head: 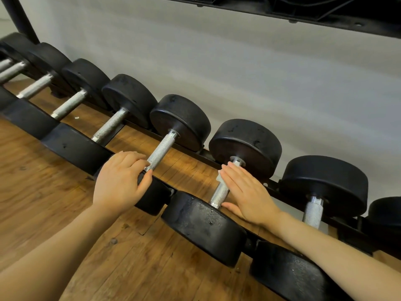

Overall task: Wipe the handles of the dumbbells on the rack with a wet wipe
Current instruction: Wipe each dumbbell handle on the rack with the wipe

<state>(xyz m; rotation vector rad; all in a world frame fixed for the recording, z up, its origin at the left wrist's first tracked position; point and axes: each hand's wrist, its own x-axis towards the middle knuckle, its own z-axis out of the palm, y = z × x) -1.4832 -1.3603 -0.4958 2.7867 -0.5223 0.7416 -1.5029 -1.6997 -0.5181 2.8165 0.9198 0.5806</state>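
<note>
A row of black dumbbells with knurled steel handles lies on a low rack. My right hand point(245, 194) lies with straight fingers across the handle point(219, 195) of one dumbbell and presses a white wet wipe point(219, 177) against it; only a corner of the wipe shows past my fingertips. My left hand point(121, 181) sits on the neighbouring dumbbell to the left. Its fingers curl over the near black head point(155, 198) where the handle point(161, 148) joins it, and the thumb lies along the head's inner face.
Several more dumbbells run off to the left point(71, 103) and right point(312, 211) on the same rack rail point(273, 184). A black upper shelf point(325, 14) overhangs at the top. A grey wall stands behind, with wooden floor point(54, 203) below.
</note>
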